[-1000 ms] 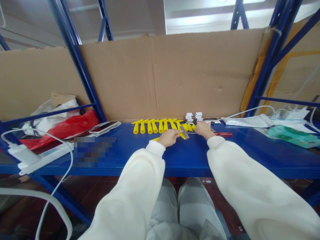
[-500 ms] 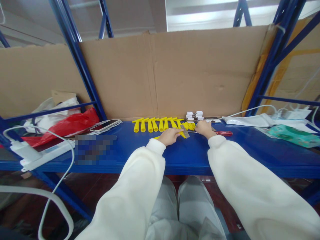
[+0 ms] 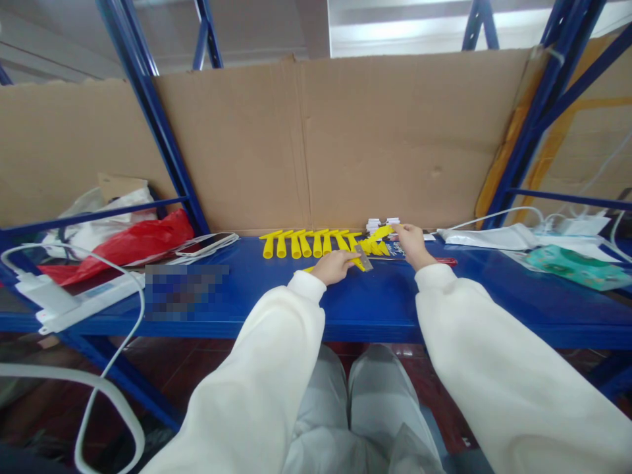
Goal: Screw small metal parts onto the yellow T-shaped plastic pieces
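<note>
My left hand (image 3: pixel 334 266) is closed around a yellow-handled tool with a flat metal blade (image 3: pixel 364 259) at its right end, like a scraper. Farther back, my right hand (image 3: pixel 411 242) pinches a yellow plastic piece (image 3: pixel 382 233) by its right end, raised over a small pile of similar yellow pieces (image 3: pixel 378 248). Left of that pile stretches a row of several yellow T-shaped handles (image 3: pixel 306 245), their round ends facing me. White stacked pieces (image 3: pixel 374 225) lie behind the pile, partly covered by the raised piece.
A red-handled tool (image 3: pixel 447 261) lies beside my right wrist. On the blue shelf (image 3: pixel 276 296), a phone (image 3: pixel 212 243), red bag (image 3: pixel 148 240) and power strip (image 3: pixel 99 303) are at left; a green packet (image 3: pixel 577 266) is at right. Cardboard (image 3: pixel 395 145) walls the back.
My right hand has risen from the pile and drawn slightly right, now with a yellow plastic piece in its fingers. The left hand keeps its hold on the scraper, nearly still.
</note>
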